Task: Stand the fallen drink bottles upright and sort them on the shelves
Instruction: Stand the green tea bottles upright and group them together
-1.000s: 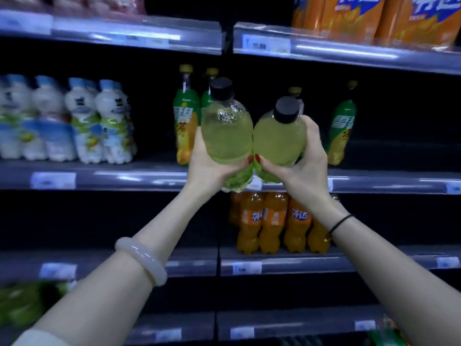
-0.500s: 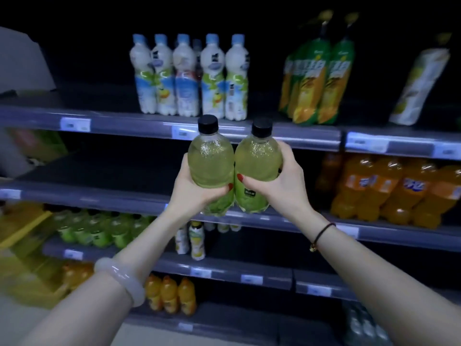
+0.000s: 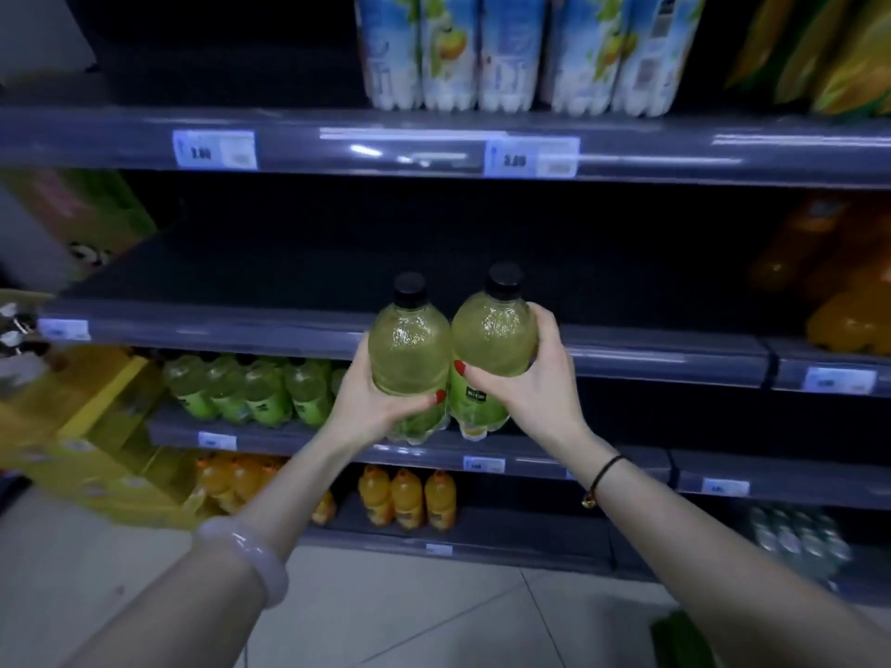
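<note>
I hold two yellow-green drink bottles with black caps upright, side by side and touching. My left hand (image 3: 371, 402) grips the left bottle (image 3: 409, 349). My right hand (image 3: 535, 383) grips the right bottle (image 3: 492, 337). Both bottles hang in the air in front of the dark shelf edge (image 3: 241, 325). One level down, a row of matching green bottles (image 3: 250, 388) stands to the left of my hands.
White-and-blue bottles (image 3: 506, 50) stand on the top shelf (image 3: 434, 142). Orange bottles (image 3: 848, 291) are at the right, and small orange bottles (image 3: 410, 496) stand on the lower shelf. Yellow cartons (image 3: 82, 426) sit at the left, above a tiled floor (image 3: 385, 609).
The view has dropped and moved closer to the shelves. Both hands, still holding the two bottles, have come down to a lower shelf level.
</note>
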A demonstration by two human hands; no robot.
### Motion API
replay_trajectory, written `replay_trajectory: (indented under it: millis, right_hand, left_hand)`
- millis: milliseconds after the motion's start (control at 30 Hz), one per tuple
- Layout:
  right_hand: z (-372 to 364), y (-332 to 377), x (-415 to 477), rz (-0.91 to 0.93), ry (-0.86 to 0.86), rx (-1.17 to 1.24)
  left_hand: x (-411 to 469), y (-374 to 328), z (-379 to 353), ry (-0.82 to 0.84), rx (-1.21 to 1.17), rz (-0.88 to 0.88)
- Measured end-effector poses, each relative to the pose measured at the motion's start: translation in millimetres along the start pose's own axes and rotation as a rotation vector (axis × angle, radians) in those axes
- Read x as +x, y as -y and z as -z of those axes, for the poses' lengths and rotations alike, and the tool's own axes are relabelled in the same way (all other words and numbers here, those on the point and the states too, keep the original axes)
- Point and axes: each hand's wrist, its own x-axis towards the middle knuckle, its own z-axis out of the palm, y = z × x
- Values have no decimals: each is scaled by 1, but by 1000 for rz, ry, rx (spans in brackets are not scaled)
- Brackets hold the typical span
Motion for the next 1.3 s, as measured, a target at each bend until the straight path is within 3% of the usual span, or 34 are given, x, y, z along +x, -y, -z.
replay_trajectory:
  millis: [233,433,600,867,1300]
  right_hand:
    - [-82,-70,-6,-77,-11,19]
    - [-159,-172,-16,-168,-40,-18]
    - [-193,-251,-7,-174,-58,-39]
    - [-217,-324,25,-84,-122,-53]
    - [-247,-323,46,-38,-109,-79]
  left_hand:
    - [17,113,23,8,24,106]
    - [45,234,18,-17,5,223]
    - [89,308,-3,-21,-28,215]
    - [149,362,-36,-131,25,189]
    - [183,384,-25,-171,20,156]
